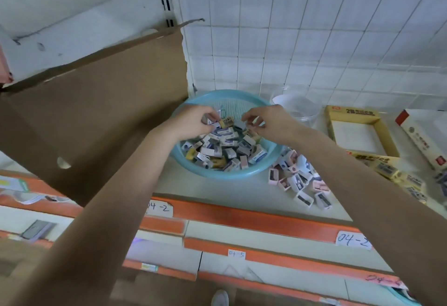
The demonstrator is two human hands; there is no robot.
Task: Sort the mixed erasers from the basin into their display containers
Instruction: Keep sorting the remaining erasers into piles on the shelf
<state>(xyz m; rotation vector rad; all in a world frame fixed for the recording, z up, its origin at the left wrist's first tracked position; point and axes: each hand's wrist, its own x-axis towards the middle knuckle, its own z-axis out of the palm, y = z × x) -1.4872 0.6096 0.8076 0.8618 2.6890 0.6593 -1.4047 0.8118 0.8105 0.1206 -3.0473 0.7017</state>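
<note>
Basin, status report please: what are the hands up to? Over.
Left hand pinches an eraser; right hand curled, grip unclear. Basin heaped with erasers. Yellow box open, nothing in the way.

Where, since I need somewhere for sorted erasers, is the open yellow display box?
In the head view, the yellow display box sits right of the blue basin, beside the clear jar.

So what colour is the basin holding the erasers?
The basin is light turquoise blue, seen in the head view.

Brown cardboard sheet beside white tiled wall
</note>
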